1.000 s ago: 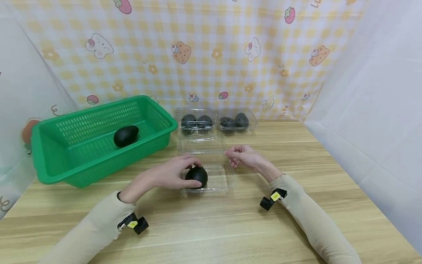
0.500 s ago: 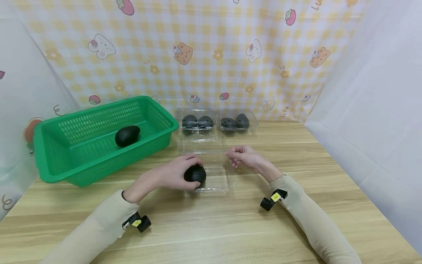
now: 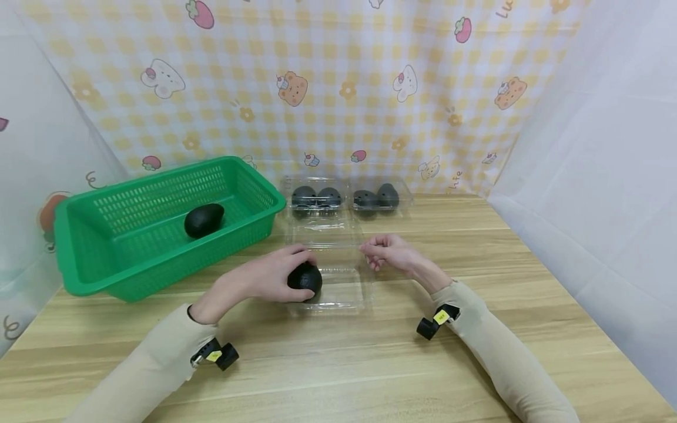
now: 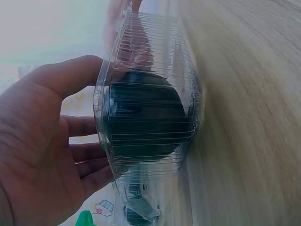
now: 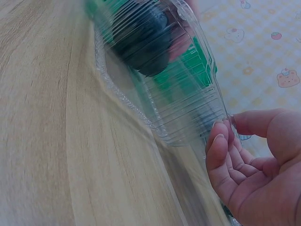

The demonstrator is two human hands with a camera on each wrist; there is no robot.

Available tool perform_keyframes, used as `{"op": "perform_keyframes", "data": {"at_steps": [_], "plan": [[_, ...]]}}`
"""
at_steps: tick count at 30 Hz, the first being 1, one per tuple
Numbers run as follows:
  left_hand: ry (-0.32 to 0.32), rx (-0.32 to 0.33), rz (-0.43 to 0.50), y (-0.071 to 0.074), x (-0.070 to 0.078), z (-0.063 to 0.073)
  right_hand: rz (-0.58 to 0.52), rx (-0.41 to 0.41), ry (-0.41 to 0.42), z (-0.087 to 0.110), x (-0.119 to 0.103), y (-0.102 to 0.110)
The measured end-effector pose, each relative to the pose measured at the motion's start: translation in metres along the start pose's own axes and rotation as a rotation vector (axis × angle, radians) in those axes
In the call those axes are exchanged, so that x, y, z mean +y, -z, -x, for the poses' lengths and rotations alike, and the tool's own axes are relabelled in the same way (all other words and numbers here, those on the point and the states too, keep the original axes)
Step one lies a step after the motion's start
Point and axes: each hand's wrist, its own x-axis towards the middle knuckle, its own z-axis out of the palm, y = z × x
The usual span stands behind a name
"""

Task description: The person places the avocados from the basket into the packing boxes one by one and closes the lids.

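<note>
A clear plastic clamshell box lies unfolded on the table, its lid half lying back behind the base. At the left end of the base is a dark avocado. My left hand holds this avocado from the left, thumb in front and fingers behind. The left wrist view shows the avocado inside the ribbed wall, with the left hand reaching over the rim. With thumb and fingertips, my right hand pinches the box's right edge. The avocado's underside is hidden in the head view.
A green plastic basket stands at the left with one avocado in it. Behind the unfolded box, two more clear boxes hold dark avocados. A checked curtain hangs behind the table.
My left hand has shifted the avocado a little to the left within the box's base. The right hand stays at the box's right edge.
</note>
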Motion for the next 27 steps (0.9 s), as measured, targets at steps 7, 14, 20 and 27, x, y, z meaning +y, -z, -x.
{"op": "perform_keyframes", "data": {"at_steps": [7, 14, 20, 27], "plan": [[-0.019, 0.002, 0.012, 0.0003, -0.0004, -0.0003, -0.009, -0.005, 0.008, -0.0004, 0.0009, 0.0000], [0.008, 0.003, 0.011, 0.0024, 0.0029, 0.0007, -0.023, -0.008, 0.003, -0.0005, 0.0005, -0.0001], [0.009, -0.001, 0.016, 0.0039, 0.0041, 0.0008, -0.011, -0.005, 0.002, -0.0003, 0.0002, -0.0003], [-0.002, 0.003, 0.026, 0.0055, 0.0035, 0.0019, -0.006, -0.003, 0.001, -0.0002, -0.0001, -0.0008]]}}
